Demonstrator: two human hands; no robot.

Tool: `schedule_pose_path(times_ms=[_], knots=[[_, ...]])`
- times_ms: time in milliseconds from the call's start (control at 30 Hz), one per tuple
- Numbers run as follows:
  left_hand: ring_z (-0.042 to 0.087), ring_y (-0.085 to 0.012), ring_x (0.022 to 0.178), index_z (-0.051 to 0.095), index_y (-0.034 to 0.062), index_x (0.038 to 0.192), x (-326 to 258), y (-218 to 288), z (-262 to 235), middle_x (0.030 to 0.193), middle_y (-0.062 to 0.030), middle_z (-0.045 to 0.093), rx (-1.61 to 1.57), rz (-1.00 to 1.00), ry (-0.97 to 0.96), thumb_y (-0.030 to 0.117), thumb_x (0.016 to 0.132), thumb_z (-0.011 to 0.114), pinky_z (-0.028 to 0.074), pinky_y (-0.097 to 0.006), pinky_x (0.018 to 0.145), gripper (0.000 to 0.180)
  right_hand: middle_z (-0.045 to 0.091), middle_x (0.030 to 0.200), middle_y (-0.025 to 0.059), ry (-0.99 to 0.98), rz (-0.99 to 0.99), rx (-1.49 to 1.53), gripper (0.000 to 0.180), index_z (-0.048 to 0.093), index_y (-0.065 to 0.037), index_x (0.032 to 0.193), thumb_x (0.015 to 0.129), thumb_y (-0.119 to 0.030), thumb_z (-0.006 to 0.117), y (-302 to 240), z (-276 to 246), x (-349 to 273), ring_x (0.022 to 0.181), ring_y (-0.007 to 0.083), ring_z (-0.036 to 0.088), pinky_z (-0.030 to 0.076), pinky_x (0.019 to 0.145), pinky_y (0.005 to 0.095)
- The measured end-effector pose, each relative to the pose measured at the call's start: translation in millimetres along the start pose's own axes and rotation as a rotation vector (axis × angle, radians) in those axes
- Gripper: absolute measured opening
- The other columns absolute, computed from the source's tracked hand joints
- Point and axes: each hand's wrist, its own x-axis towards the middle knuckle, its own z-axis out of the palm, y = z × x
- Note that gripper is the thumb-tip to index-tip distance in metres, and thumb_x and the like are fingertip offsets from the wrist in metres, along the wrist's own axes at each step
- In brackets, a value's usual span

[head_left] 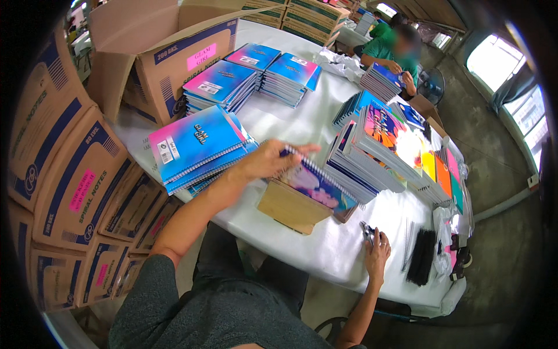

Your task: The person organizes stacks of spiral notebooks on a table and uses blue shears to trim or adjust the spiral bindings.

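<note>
My left hand [272,160] reaches across the table and has its fingers closed on the upper end of a spiral notebook [318,185] with a purple-blue picture cover. This notebook stands tilted, spiral edge up, behind a brown cardboard piece [293,206] near the table's front edge. Lower right, my right hand [378,247] is wrapped around a small dark metal hand tool, apparently pliers [367,232], low over the white tabletop. Right of the notebook rises a thick stack of spiral notebooks [351,160]. A stack of blue-pink notebooks [197,139] lies left of my left hand.
More blue-pink notebook piles [221,81] stand behind, beside an open carton [174,58]. Stacked cartons [75,180] line the left. Loose wire spirals [408,247] and a black bundle of spirals [422,256] lie at right. A co-worker in green [386,52] handles notebooks across the table.
</note>
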Motion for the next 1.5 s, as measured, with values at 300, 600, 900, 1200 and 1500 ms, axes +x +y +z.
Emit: schedule_pose_path(times_ms=[300, 600, 900, 1200, 1500], knots=[[0.062, -0.0333, 0.11, 0.053, 0.0084, 0.135, -39.1, 53.2, 62.4, 0.124, -0.0095, 0.063, 1.022, 0.557, 0.18, 0.036, 0.088, 0.063, 0.052, -0.048, 0.086, 0.055, 0.056, 0.109, 0.0186, 0.304, 0.045, 0.457, 0.036, 0.058, -0.004, 0.119, 0.084, -0.01, 0.066, -95.0, -43.3, -17.1, 0.089, 0.0318, 0.06, 0.049, 0.078, 0.0404], [0.046, -0.0402, 0.127, 0.052, 0.0064, 0.134, -46.7, -16.3, 103.5, 0.139, -0.0076, 0.053, 1.2, 0.399, 0.195, 0.031, 0.083, 0.068, 0.037, -0.053, 0.102, 0.059, 0.057, 0.104, 0.0138, 0.203, -0.245, 0.618, 0.048, 0.061, -0.009, 0.125, 0.078, -0.014, 0.074, -201.3, -82.2, -39.6, 0.094, 0.0279, 0.056, 0.045, 0.081, 0.0398], [0.046, -0.0417, 0.127, 0.052, 0.0064, 0.135, -45.1, -17.8, 111.3, 0.14, -0.0072, 0.052, 1.171, 0.402, 0.238, 0.026, 0.084, 0.067, 0.037, -0.056, 0.1, 0.056, 0.058, 0.095, 0.0151, -0.236, -0.073, 0.904, 0.037, 0.06, -0.006, 0.122, 0.089, -0.019, 0.066, -197.0, -89.7, -34.1, 0.084, 0.0246, 0.057, 0.045, 0.072, 0.0368], [0.051, -0.0331, 0.126, 0.052, 0.0093, 0.137, -58.2, 24.3, 44.2, 0.139, -0.0075, 0.053, 1.048, 0.322, 0.489, 0.014, 0.082, 0.069, 0.04, -0.05, 0.102, 0.057, 0.059, 0.103, 0.0188, -0.1, -0.279, 0.847, 0.034, 0.055, -0.001, 0.123, 0.094, -0.021, 0.058, -235.1, -99.2, -8.1, 0.086, 0.0329, 0.059, 0.048, 0.074, 0.0383], [0.047, -0.0216, 0.128, 0.047, -0.005, 0.136, -124.4, 107.7, -110.2, 0.144, -0.0124, 0.045, 0.139, 0.382, 0.526, 0.036, 0.09, 0.062, 0.035, -0.036, 0.109, 0.063, 0.039, 0.143, 0.0238, 0.081, -0.396, 0.128, 0.063, 0.045, 0.002, 0.135, 0.087, -0.034, 0.062, -344.6, 38.9, 13.9, 0.121, 0.0367, 0.044, 0.038, 0.092, 0.0538]])
